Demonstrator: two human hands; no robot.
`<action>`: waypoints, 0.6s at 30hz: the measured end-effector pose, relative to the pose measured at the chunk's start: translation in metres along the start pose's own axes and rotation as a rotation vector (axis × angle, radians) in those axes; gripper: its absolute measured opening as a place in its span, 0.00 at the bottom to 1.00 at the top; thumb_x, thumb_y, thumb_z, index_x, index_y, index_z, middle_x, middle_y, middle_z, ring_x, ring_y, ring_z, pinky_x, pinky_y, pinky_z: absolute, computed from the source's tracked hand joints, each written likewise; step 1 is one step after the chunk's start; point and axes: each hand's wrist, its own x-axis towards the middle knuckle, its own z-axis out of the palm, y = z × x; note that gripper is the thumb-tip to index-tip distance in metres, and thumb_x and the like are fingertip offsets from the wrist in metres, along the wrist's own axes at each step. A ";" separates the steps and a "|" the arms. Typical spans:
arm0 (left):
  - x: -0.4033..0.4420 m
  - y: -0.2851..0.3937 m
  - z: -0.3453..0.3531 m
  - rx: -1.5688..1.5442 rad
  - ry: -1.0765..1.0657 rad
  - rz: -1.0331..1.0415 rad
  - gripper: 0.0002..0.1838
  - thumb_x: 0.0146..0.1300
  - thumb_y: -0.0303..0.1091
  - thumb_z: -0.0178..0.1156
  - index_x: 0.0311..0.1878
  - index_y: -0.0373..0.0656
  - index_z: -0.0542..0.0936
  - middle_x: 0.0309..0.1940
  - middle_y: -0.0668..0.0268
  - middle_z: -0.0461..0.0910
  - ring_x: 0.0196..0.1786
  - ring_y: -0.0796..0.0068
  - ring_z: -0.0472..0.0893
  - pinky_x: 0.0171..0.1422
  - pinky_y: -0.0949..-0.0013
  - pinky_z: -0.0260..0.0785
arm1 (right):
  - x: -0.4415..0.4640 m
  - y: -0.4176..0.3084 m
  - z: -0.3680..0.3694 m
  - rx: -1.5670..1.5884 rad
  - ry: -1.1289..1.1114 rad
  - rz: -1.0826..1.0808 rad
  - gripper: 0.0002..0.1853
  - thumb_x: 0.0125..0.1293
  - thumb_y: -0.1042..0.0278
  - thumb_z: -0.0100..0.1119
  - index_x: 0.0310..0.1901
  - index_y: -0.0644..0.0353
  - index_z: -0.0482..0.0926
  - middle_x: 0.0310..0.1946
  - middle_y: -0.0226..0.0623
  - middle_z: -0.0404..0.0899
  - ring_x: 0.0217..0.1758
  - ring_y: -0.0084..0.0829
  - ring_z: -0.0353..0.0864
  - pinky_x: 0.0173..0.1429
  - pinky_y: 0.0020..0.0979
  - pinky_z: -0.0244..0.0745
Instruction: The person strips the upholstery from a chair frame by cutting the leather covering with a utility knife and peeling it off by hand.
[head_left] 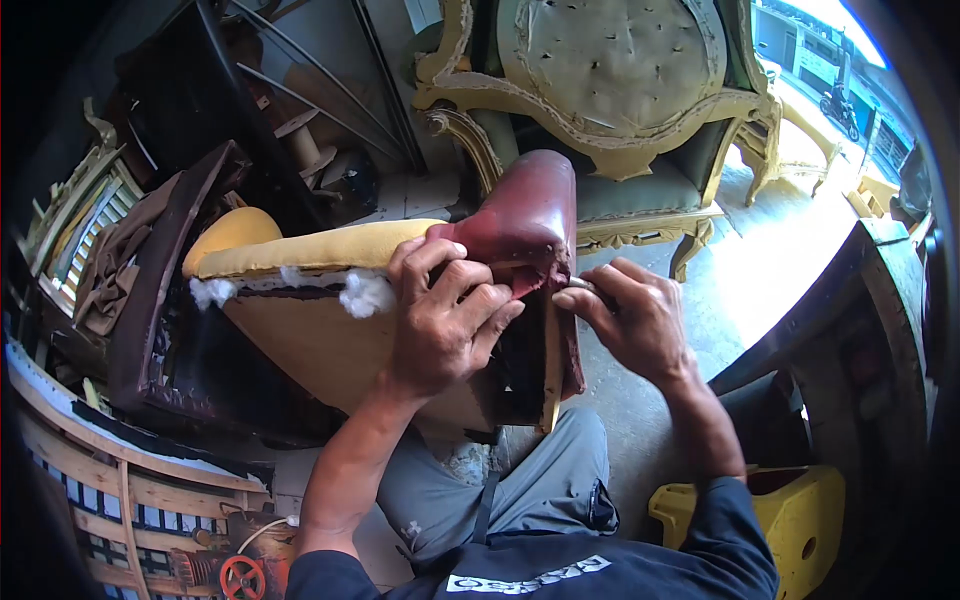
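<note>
A chair part (330, 340) with a wooden frame lies across my lap, its armrest padded with yellow foam (340, 243). Dark red leather (525, 205) covers the rounded end of the arm, and its edge is folded and bunched at the front corner. My left hand (448, 312) is closed on the loose red leather edge, its fingers curled beside the foam. In my right hand (636, 312) is a small tool with a pale handle (581, 286), pointed at the bunched leather; its tip is hidden. White stuffing (367, 293) sticks out under the foam.
An ornate yellow chair frame (610, 150) with a tufted back stands ahead. A dark upholstered panel (180, 290) is on the left. A yellow plastic stool (810, 530) sits at lower right, and a compressor with a red wheel (242, 577) at lower left.
</note>
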 end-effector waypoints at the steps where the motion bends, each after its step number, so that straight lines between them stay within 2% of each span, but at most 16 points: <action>1: 0.002 -0.005 0.005 -0.013 0.024 -0.002 0.09 0.58 0.38 0.78 0.36 0.49 0.87 0.41 0.71 0.80 0.61 0.59 0.72 0.73 0.45 0.58 | -0.006 -0.008 0.007 0.159 -0.007 0.191 0.22 0.72 0.47 0.70 0.36 0.61 0.88 0.24 0.43 0.83 0.24 0.39 0.84 0.32 0.40 0.76; 2: 0.004 -0.008 0.008 -0.025 0.049 -0.004 0.09 0.57 0.38 0.78 0.36 0.48 0.88 0.41 0.70 0.81 0.61 0.60 0.73 0.73 0.44 0.58 | -0.010 -0.015 0.016 0.319 -0.008 0.379 0.23 0.75 0.47 0.68 0.35 0.63 0.87 0.22 0.44 0.81 0.23 0.36 0.82 0.32 0.39 0.75; 4: 0.007 -0.010 0.009 -0.041 0.064 0.012 0.09 0.56 0.37 0.78 0.36 0.47 0.88 0.41 0.70 0.81 0.61 0.60 0.74 0.72 0.45 0.58 | -0.017 -0.026 0.051 0.468 0.134 0.533 0.25 0.78 0.48 0.65 0.34 0.66 0.85 0.18 0.44 0.77 0.21 0.28 0.75 0.31 0.36 0.73; 5: 0.007 -0.011 0.006 -0.065 0.042 0.007 0.09 0.56 0.37 0.78 0.36 0.47 0.88 0.40 0.71 0.82 0.61 0.60 0.74 0.72 0.45 0.58 | -0.016 -0.030 0.057 0.399 0.159 0.516 0.26 0.78 0.47 0.65 0.34 0.67 0.85 0.18 0.44 0.75 0.21 0.23 0.71 0.30 0.35 0.72; 6: 0.007 -0.014 0.004 -0.086 0.018 -0.002 0.09 0.56 0.36 0.78 0.35 0.47 0.88 0.40 0.71 0.82 0.61 0.60 0.74 0.72 0.46 0.57 | -0.011 -0.030 0.059 0.399 0.167 0.505 0.26 0.78 0.47 0.65 0.34 0.67 0.85 0.18 0.44 0.75 0.21 0.23 0.71 0.30 0.35 0.72; 8: 0.005 -0.018 0.004 -0.113 0.023 0.006 0.09 0.54 0.35 0.79 0.35 0.47 0.88 0.40 0.72 0.82 0.61 0.60 0.74 0.72 0.47 0.57 | -0.006 -0.023 0.054 0.437 0.114 0.483 0.27 0.77 0.46 0.67 0.33 0.68 0.85 0.16 0.37 0.76 0.21 0.21 0.70 0.29 0.33 0.70; 9: 0.008 -0.019 0.006 -0.121 0.039 0.022 0.09 0.54 0.35 0.79 0.34 0.47 0.88 0.40 0.72 0.82 0.61 0.60 0.74 0.72 0.47 0.56 | 0.001 -0.020 0.050 0.663 0.034 0.578 0.29 0.76 0.42 0.66 0.32 0.66 0.86 0.17 0.26 0.76 0.21 0.17 0.70 0.27 0.29 0.67; 10: 0.009 -0.019 0.007 -0.139 0.050 0.032 0.09 0.53 0.35 0.79 0.34 0.47 0.88 0.40 0.72 0.83 0.61 0.61 0.74 0.72 0.47 0.56 | 0.005 -0.021 0.043 0.646 0.028 0.575 0.29 0.76 0.42 0.66 0.32 0.66 0.86 0.17 0.26 0.76 0.21 0.17 0.70 0.27 0.29 0.67; 12: 0.006 -0.016 0.004 -0.155 0.068 0.048 0.10 0.52 0.35 0.80 0.34 0.47 0.88 0.40 0.72 0.83 0.60 0.61 0.74 0.71 0.48 0.56 | 0.011 -0.030 0.018 0.727 -0.195 0.790 0.31 0.76 0.37 0.65 0.32 0.63 0.87 0.20 0.19 0.75 0.21 0.14 0.69 0.25 0.25 0.64; 13: 0.006 -0.016 0.003 -0.148 0.062 0.052 0.09 0.52 0.35 0.80 0.34 0.47 0.88 0.40 0.72 0.82 0.60 0.62 0.74 0.71 0.48 0.56 | 0.012 -0.035 0.012 0.643 -0.240 0.829 0.31 0.76 0.34 0.63 0.33 0.60 0.87 0.21 0.20 0.75 0.21 0.13 0.68 0.24 0.23 0.62; 14: 0.006 -0.017 0.001 -0.144 0.047 0.050 0.09 0.53 0.35 0.80 0.33 0.47 0.88 0.39 0.73 0.82 0.59 0.62 0.74 0.71 0.48 0.56 | 0.011 -0.034 0.012 0.756 -0.245 0.842 0.31 0.75 0.34 0.64 0.32 0.59 0.86 0.21 0.19 0.73 0.21 0.12 0.67 0.24 0.23 0.61; 17: 0.015 -0.022 -0.024 -0.189 -0.043 0.046 0.12 0.52 0.37 0.80 0.37 0.46 0.88 0.46 0.67 0.81 0.59 0.60 0.76 0.68 0.48 0.61 | 0.006 -0.023 0.010 0.734 -0.326 0.833 0.31 0.74 0.35 0.67 0.31 0.61 0.86 0.21 0.19 0.73 0.22 0.14 0.68 0.26 0.26 0.63; 18: 0.020 -0.027 -0.036 -0.240 -0.109 0.033 0.14 0.52 0.39 0.81 0.39 0.45 0.89 0.50 0.64 0.81 0.57 0.59 0.77 0.67 0.48 0.64 | 0.005 -0.024 0.013 0.612 -0.314 0.766 0.31 0.73 0.35 0.68 0.31 0.62 0.86 0.21 0.19 0.73 0.23 0.15 0.67 0.27 0.28 0.64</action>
